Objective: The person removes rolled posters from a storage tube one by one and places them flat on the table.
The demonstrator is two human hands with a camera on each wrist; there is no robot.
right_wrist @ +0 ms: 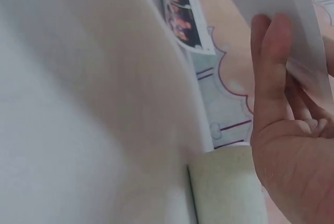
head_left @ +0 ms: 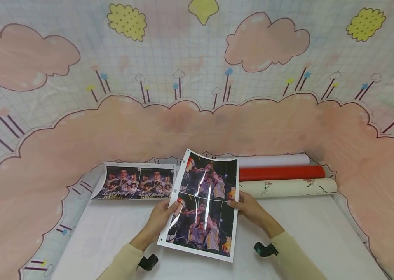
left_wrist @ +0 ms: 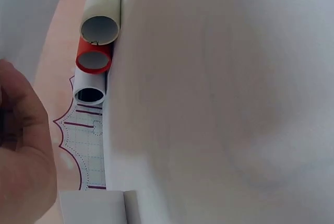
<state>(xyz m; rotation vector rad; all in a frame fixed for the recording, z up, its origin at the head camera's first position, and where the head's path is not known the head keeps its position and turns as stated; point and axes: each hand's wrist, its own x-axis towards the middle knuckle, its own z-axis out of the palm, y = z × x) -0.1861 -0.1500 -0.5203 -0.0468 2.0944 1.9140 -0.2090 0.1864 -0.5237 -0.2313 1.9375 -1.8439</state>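
Note:
A glossy printed photo sheet (head_left: 214, 229) with two similar pictures, one above the other, is held up in front of me over the white table. My left hand (head_left: 156, 219) pinches its left edge, thumb on the printed face. On the opposite edge, my right hand (head_left: 253, 210) grips the sheet with the thumb in front. Light reflects in bright streaks across the print. The right wrist view shows the sheet's plain back (right_wrist: 287, 4) with fingers (right_wrist: 274, 67) of the right hand against it. Only part of the left hand (left_wrist: 26, 145) appears in the left wrist view.
Another printed sheet (head_left: 123, 182) lies at the table's back left, its left side curling. Behind the held sheet, a white roll (head_left: 277, 160), a red roll (head_left: 288, 172) and a cream floral roll (head_left: 288, 188) lie side by side. A cloud-patterned cloth (head_left: 183, 128) surrounds the white tabletop (head_left: 302, 229).

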